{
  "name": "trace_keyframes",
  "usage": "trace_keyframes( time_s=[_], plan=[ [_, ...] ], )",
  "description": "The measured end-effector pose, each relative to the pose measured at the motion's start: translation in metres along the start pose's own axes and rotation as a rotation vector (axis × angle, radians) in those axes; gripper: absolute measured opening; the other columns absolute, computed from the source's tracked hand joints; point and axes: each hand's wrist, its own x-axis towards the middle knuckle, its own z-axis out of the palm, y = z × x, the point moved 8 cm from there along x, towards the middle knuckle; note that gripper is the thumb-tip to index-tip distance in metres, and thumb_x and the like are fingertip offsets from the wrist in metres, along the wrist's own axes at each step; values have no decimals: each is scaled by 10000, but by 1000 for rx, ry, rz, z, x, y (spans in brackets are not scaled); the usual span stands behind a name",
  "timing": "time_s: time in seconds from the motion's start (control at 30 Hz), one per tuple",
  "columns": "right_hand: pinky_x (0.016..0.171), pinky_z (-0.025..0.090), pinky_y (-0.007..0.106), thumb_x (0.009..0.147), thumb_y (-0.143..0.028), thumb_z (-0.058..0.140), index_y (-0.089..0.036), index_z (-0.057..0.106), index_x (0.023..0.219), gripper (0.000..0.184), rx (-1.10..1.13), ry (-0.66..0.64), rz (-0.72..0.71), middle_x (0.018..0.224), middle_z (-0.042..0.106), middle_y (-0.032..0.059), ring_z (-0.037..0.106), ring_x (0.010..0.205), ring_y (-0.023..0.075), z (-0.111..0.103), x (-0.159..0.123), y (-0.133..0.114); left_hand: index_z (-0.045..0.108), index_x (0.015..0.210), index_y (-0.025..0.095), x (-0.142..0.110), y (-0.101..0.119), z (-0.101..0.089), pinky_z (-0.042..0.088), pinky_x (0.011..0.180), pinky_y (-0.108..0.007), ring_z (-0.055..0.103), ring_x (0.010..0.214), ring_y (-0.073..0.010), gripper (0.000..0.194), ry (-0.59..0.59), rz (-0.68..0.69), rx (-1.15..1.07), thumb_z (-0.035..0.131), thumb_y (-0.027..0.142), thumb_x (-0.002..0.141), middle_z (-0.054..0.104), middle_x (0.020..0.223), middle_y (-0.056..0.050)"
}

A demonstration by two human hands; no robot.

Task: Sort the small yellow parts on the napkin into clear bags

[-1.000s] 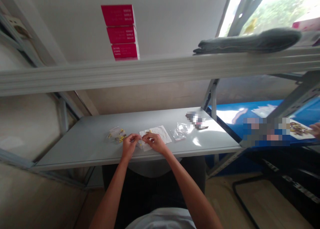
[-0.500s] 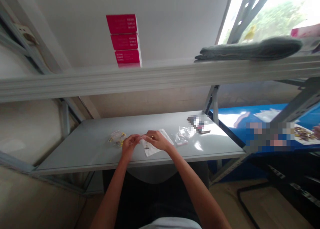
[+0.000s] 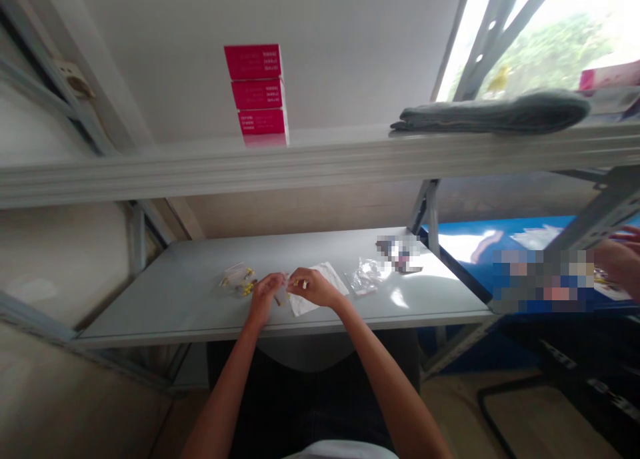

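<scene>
brought further into view since the earlier frame, a co-worker's hand (image 3: 617, 262) is seen at the far right, beyond a pixelated patch, and the wearer's hands are now held slightly apart. over the white paper sheet (image 3: 323, 299), the fingers of the right hand (image 3: 315, 289) are drawn into a nearly closed pinch, with a tiny yellow piece (image 3: 301, 283) seen at their tips. the left hand (image 3: 265, 295) is held in a similar pinch at the sheet's left edge, and a small pale item (image 3: 283, 293) is seen just beside it. neither grip can be told for certain, as the pieces are too small. a clear bag of yellow pieces (image 3: 239, 280) is placed just left of the sheet, and a second clear bag (image 3: 367, 277) just right of it. a pixelated object (image 3: 399, 253) is placed further right of the sheet. the sheet is laid on a grey metal shelf (image 3: 165, 292), and three stacked red boxes (image 3: 257, 92) and a folded grey cloth (image 3: 493, 112) are seen above and beyond it.
</scene>
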Motion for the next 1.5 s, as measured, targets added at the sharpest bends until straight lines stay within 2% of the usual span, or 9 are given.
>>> trace_keyframes(
  time_s=[0.17, 0.27, 0.5, 0.77, 0.93, 1.07, 1.17, 1.37, 1.5],
  plan=[
    [664, 483, 222, 966, -301, 585, -205, 717, 1006, 168, -46, 264, 55, 1013, 714, 45, 618, 716, 118, -20, -3, 15, 762, 794, 174, 2, -19, -18, 529, 798, -296, 676, 789, -174, 348, 190, -31, -193, 866, 482, 670, 747, 819, -41],
    [700, 483, 241, 918, -212, 592, -197, 719, 914, 128, -204, 406, 161, 933, 707, 33, 599, 684, 124, -26, -15, 32, 745, 852, 175, 1, -26, -29, 541, 781, -288, 674, 753, -142, 416, 309, -72, -342, 906, 461, 597, 744, 848, -21],
    [892, 494, 296, 892, -209, 670, -238, 789, 941, 132, -547, 197, 204, 1096, 718, 81, 651, 1038, 225, 7, -25, 44, 712, 973, 178, -1, -20, -19, 543, 764, -291, 687, 727, -135, 440, 206, -75, -246, 897, 364, 620, 746, 871, -18],
    [931, 497, 322, 917, -203, 655, -223, 790, 968, 146, -619, 142, 159, 1122, 702, 100, 632, 1054, 236, 15, -23, 40, 747, 829, 156, -4, -17, -19, 527, 720, -282, 652, 728, -156, 387, 212, -49, -103, 873, 464, 632, 725, 787, -32],
    [893, 501, 312, 893, -138, 644, -201, 784, 898, 154, -501, 181, 161, 1099, 711, 95, 643, 1017, 221, 11, -23, 41, 763, 831, 161, -5, -15, -16, 488, 644, -251, 604, 651, -138, 370, 147, -32, -17, 834, 498, 696, 670, 684, -9],
    [736, 501, 264, 914, -257, 667, -188, 772, 912, 126, -175, 361, 151, 1018, 725, 72, 629, 796, 158, -8, -27, 46, 772, 819, 167, -6, -15, -11, 505, 671, -271, 646, 724, -169, 356, 96, -65, -31, 866, 466, 650, 744, 814, -54],
    [664, 480, 242, 933, -325, 650, -173, 768, 912, 194, -9, 366, 134, 948, 747, 65, 622, 730, 145, -10, -26, 49, 775, 804, 171, -7, -12, -6, 510, 701, -285, 661, 770, -190, 338, 71, -74, -6, 869, 452, 643, 756, 842, -64],
    [732, 492, 251, 906, -230, 669, -217, 802, 920, 134, -238, 216, 246, 905, 789, 42, 669, 721, 159, 5, -25, 52, 748, 791, 175, -6, -11, -14, 505, 705, -288, 651, 752, -186, 385, 145, -64, 4, 849, 517, 648, 733, 802, -51],
    [816, 502, 256, 929, -224, 674, -254, 810, 933, 139, -415, 104, 183, 996, 796, 50, 720, 912, 199, 15, -25, 43, 676, 694, 183, -7, -10, -37, 516, 747, -291, 631, 733, -167, 427, 294, 18, -57, 802, 590, 701, 670, 716, -22]
  ],
)
